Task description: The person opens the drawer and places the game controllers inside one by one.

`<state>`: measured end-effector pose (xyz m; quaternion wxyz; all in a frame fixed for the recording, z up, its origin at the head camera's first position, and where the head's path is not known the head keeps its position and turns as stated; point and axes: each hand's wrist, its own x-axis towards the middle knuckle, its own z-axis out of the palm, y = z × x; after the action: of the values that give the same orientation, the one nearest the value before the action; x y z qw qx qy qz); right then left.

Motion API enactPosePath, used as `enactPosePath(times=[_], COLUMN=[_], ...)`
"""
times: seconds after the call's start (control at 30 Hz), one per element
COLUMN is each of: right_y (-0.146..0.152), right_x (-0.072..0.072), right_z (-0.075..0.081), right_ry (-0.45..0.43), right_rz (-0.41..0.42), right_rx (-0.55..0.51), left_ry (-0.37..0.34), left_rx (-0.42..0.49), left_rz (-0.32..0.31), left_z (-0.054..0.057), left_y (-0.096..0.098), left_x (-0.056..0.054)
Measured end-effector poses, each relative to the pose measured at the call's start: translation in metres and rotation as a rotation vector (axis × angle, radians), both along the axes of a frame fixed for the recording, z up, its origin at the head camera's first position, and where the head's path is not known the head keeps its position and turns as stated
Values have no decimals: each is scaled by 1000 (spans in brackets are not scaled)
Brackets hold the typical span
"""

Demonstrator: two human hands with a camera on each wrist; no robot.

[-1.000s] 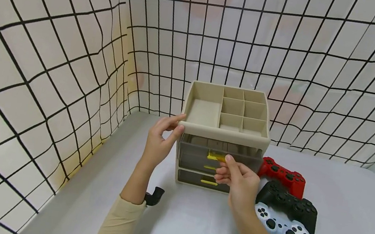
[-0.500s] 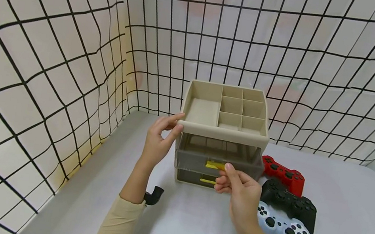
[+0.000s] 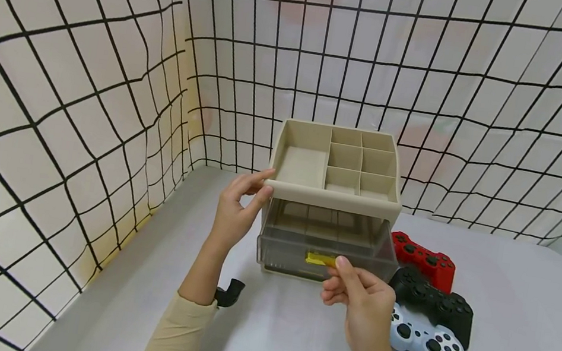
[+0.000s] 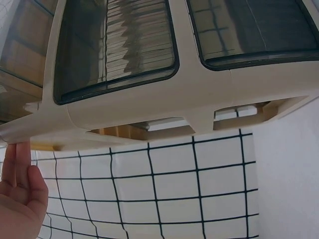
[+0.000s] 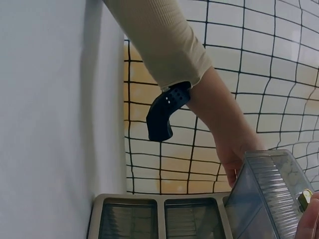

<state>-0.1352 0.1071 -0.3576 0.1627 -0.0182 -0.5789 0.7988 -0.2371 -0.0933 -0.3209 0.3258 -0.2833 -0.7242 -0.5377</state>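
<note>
The drawer (image 3: pixel 280 254) has slid further out, exposing more inside, the right hand (image 3: pixel 364 301) pinching its handle (image 3: pixel 318 258) with curled fingers, the left hand (image 3: pixel 238 205) pinching the box rim (image 3: pixel 331 198).

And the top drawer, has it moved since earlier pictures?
Yes: in the head view, the top drawer has slid toward the viewer, farther out of the organizer frame.
</note>
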Motion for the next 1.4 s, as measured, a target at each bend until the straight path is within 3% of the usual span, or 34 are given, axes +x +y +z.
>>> enactPosePath(times=[0.2,0.43,0.57,0.7,1.4], right_y=[2,5,5,5,7], right_x=[7,16,21,25,35], right_z=[1,3,2,1,-7], right_ry=[-32,-72,-50,-27,-79], right_rz=[-7,2,18,42,64], right_rx=[28,76,71,66,103], left_ry=[-8,-7,-3,5,5], left_rx=[-5,0,8,5,3], left_rz=[11,9,-6,-16,-12], left_z=[1,-22,-28,-29,-29], left_y=[1,-4,-6,-7,-7], left_x=[1,-23,-28,-28,-27])
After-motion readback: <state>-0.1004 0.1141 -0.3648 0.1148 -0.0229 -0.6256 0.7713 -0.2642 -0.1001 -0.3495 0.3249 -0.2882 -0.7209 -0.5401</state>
